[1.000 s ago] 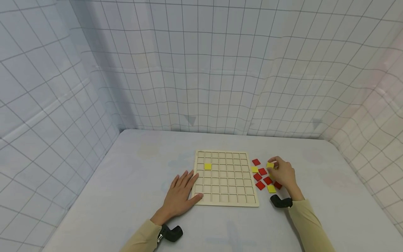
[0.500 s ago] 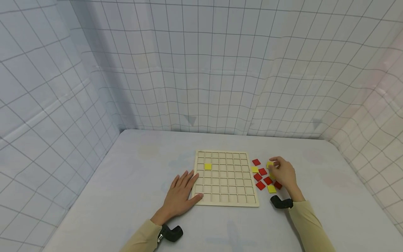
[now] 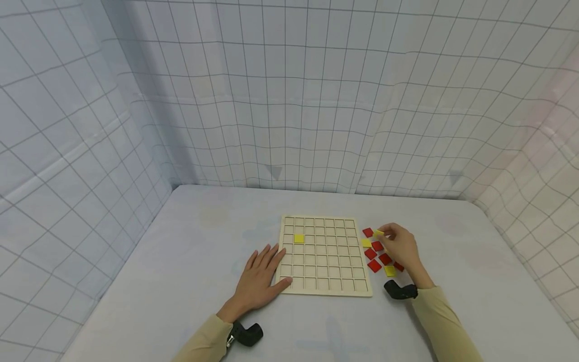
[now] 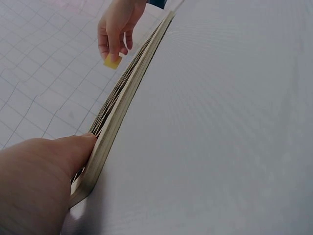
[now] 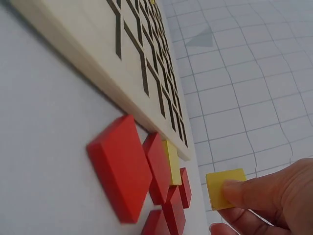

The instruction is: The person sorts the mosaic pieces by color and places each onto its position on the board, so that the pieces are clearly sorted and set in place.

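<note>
My right hand (image 3: 402, 247) pinches a yellow square tile (image 5: 224, 187) between thumb and fingers, lifted above the loose tiles right of the board. In the left wrist view the same yellow tile (image 4: 112, 61) hangs from the right fingertips. My left hand (image 3: 259, 281) lies flat with its fingers spread, the fingertips and thumb at the left edge of a pale wooden grid board (image 3: 322, 293). One yellow tile (image 3: 299, 239) sits in a square in the board's upper left part. From the left wrist, the thumb (image 4: 73, 149) rests on the board's rim.
Several red tiles (image 3: 374, 266) lie scattered on the white table (image 3: 203, 226) beside the board's right edge. Among them are yellow tiles, one near the front (image 3: 390, 271) and another (image 3: 366, 243) against the board. Grid-patterned white curtains (image 3: 316, 100) enclose the table.
My right hand has picked the yellow tile up from the pile and shifted slightly left toward the board with it. My left hand has stayed in place.
</note>
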